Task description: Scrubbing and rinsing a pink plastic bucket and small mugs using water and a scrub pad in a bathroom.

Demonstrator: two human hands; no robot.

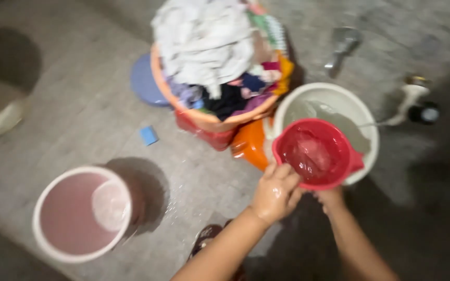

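Hands [298, 195] gripping one red jug [316, 152]

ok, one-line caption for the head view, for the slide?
Both hands, left hand and right hand, hold a red jug of water over a white bucket, beside a heaped laundry basket.

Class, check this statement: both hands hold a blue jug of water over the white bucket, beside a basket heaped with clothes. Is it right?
Not quite. The head view shows the jug is red, not blue. The rest stands: the left hand and right hand hold it over the white bucket, beside the basket heaped with clothes.
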